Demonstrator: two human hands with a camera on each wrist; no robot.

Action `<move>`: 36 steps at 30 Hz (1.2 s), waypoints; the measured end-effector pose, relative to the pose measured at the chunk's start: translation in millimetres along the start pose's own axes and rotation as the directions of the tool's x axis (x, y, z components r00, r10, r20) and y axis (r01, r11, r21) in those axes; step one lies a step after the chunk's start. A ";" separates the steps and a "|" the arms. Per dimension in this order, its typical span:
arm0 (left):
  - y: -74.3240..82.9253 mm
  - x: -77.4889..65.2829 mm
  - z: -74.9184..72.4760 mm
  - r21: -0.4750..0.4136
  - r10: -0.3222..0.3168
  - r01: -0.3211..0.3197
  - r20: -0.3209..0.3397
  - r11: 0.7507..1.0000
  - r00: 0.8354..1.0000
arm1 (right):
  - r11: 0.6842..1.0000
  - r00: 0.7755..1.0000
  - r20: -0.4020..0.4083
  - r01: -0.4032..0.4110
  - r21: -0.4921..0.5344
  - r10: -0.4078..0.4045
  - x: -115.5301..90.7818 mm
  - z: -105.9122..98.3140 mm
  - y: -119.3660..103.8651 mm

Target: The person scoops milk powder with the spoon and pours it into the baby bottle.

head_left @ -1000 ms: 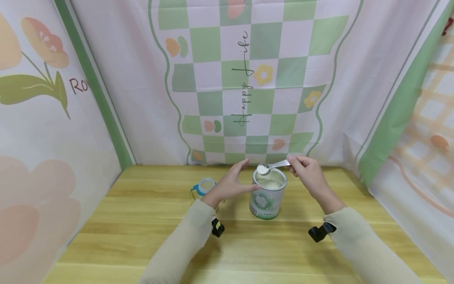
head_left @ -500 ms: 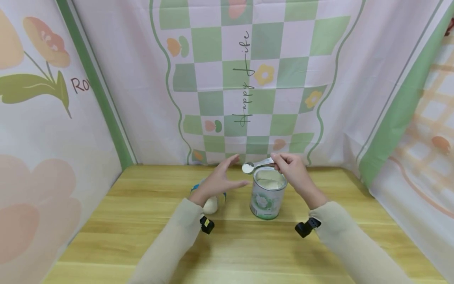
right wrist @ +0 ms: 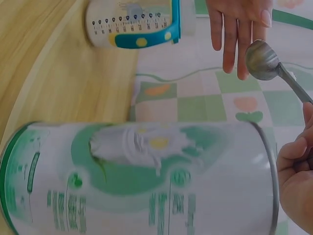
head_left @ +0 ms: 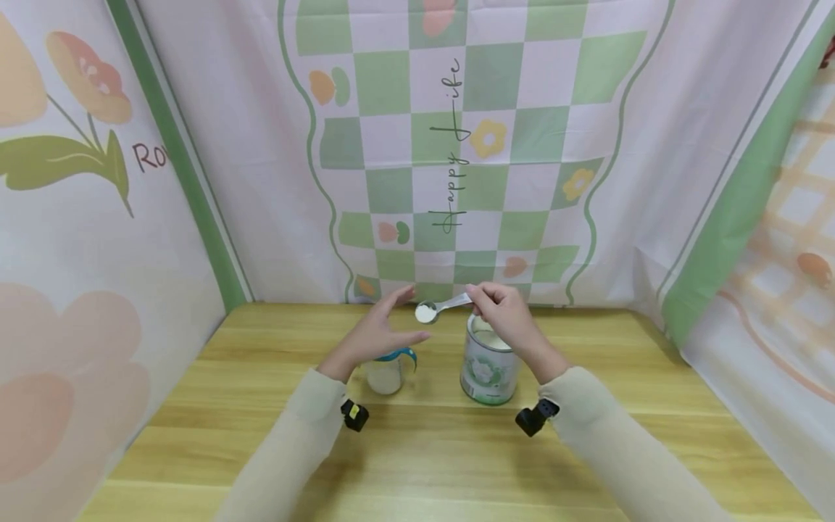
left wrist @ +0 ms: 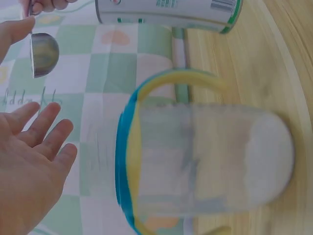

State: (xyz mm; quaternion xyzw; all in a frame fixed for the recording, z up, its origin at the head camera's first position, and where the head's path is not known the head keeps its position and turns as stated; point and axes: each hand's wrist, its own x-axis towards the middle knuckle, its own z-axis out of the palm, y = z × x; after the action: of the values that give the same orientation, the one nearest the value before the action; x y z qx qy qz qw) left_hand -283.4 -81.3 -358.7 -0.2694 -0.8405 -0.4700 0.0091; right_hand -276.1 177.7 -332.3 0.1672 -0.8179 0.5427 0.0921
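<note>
My right hand (head_left: 509, 319) pinches the handle of a metal measuring spoon (head_left: 427, 312), whose round bowl is heaped with white powder. The spoon hangs in the air between the tin and the bottle. My left hand (head_left: 375, 330) is spread, fingers extended, just left of the spoon and above the bottle, holding nothing. Below it stands a clear baby bottle (left wrist: 205, 156) with a blue collar and yellow-and-blue handles; white powder lies in its bottom. Graduation marks show on the bottle (right wrist: 132, 22) in the right wrist view. An uncovered milk powder tin (head_left: 489, 373) stands under my right hand.
The wooden table (head_left: 430, 464) carries the bottle and the tin side by side. A checkered curtain (head_left: 433, 181) hangs behind its far edge, with more printed curtains at left and right.
Both hands have moved left. The loaded spoon has travelled from above the tin's mouth to left of it, near the bottle. The tin and bottle stay put.
</note>
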 end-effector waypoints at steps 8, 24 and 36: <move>-10.8 -12.3 -15.1 -0.005 -0.023 0.023 -0.006 1.000 1.000 | 0.998 0.998 0.014 0.060 -0.018 -0.060 2.9 20.3 -7.6; -39.5 -30.0 -23.9 0.007 -0.082 0.082 0.010 0.997 0.997 | 0.981 0.980 0.043 0.194 0.004 -0.194 9.5 51.5 -8.6; -57.5 -40.8 -16.4 -0.078 -0.127 0.127 0.012 0.989 0.992 | 0.956 0.961 0.067 0.274 -0.109 -0.267 7.7 70.5 -3.0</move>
State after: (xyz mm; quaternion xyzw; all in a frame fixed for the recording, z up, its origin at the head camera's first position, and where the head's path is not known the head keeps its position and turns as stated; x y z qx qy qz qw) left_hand -279.0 -136.2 -405.7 -0.2172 -0.8369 -0.5013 -0.0342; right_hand -280.0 110.5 -355.0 0.2859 -0.8199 0.4716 0.1538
